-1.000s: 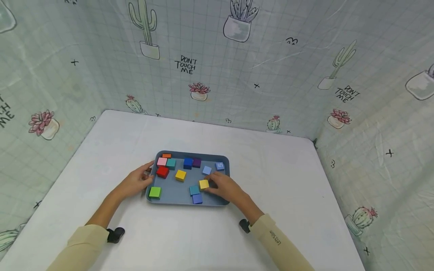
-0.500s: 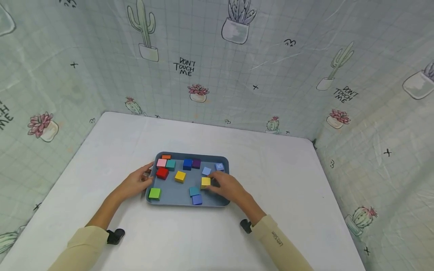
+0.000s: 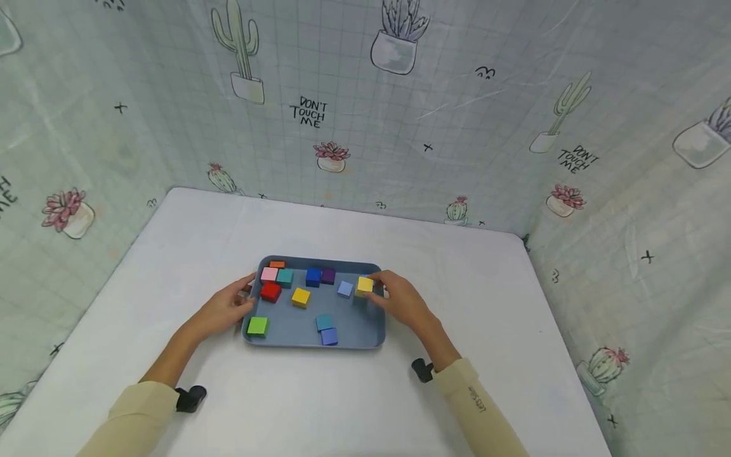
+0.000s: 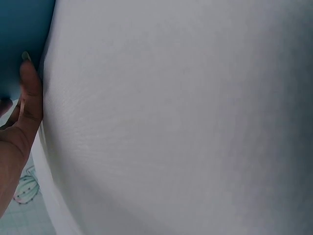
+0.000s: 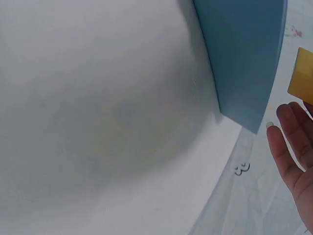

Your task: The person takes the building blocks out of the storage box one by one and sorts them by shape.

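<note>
The right hand [image 3: 401, 299] pinches a yellow, sharp-edged cube [image 3: 364, 286] between thumb and fingers, over the far right part of a blue-grey, round-cornered rectangular tray [image 3: 292, 319]. The cube looks raised off the tray floor and nearly hides a blue block [image 3: 363, 275] beyond it. The left hand [image 3: 223, 307] has thumb and fingers apart, touching the tray's left rim. If the cube is to be set down here, a light, level pinch and a straight descent should serve best, clear of that blue block and of the small light-blue cube [image 3: 345, 289] near its left. Gentle left-hand pressure should stop the tray sliding on the white worktop [image 3: 320, 400].
</note>
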Tool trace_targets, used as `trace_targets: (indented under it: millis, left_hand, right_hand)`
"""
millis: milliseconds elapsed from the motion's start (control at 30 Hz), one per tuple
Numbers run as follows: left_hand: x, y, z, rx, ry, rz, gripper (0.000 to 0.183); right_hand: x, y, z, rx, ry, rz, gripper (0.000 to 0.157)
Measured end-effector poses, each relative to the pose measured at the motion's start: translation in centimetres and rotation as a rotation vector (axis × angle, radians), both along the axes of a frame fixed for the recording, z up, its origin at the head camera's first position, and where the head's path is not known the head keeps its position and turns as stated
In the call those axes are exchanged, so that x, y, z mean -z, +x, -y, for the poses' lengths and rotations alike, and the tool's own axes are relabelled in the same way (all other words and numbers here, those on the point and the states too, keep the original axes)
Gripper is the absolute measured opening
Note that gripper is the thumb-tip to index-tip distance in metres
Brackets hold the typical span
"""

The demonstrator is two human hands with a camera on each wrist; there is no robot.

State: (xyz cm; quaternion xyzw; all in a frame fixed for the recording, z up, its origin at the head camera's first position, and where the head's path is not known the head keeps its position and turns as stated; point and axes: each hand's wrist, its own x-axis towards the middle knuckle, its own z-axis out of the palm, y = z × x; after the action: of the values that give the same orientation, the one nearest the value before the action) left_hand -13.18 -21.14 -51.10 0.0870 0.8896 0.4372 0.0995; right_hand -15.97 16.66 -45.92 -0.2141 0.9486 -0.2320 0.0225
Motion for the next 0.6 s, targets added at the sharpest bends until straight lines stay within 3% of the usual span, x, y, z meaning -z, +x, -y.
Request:
trace_targets:
  millis: [367,600]
  left_hand:
    - [0.1,-0.4,0.2,0.016,-0.016,0.002,0.062]
    - [-0.2,-0.3,0.1,0.019,-0.017,0.03,0.063]
  right_hand:
    - [0.7,-0.6,-2.0,0.063,-0.086,-0.088,0.041]
    - [1.6,-0.6,-3.1,0.133,-0.078,-0.13,0.04]
